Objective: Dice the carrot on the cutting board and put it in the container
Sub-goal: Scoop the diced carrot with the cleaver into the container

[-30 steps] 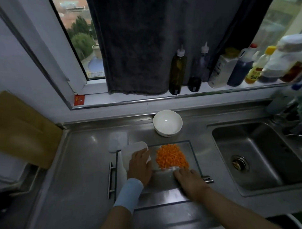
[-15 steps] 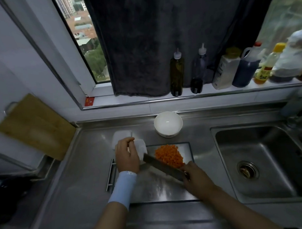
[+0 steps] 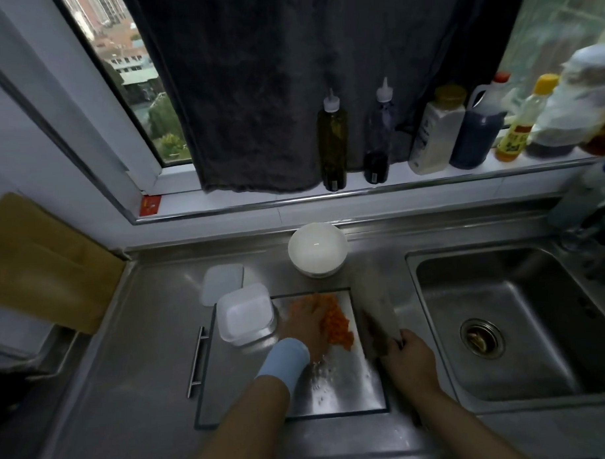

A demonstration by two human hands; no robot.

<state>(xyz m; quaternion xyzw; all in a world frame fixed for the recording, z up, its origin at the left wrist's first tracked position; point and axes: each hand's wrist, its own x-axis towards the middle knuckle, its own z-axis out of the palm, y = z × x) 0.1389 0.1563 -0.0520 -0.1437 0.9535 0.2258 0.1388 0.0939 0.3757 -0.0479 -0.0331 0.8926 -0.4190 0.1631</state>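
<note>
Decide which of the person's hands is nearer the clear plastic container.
Left. The left hand lies on the diced carrot just beside the container; the right hand grips the cleaver farther right, beyond the carrot.

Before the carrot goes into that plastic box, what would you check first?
1. Cutting finished: ok; diced carrot lies piled on the cutting board.
2. Open container: ok; its lid lies behind it.
3. Pile near the container: ok; it sits at the board's left edge.
4. Firm hold on cleaver: ok; right hand grips it.
5. Blade clear of left hand: cannot tell; hand rests on the pile, blade blurred.
</note>
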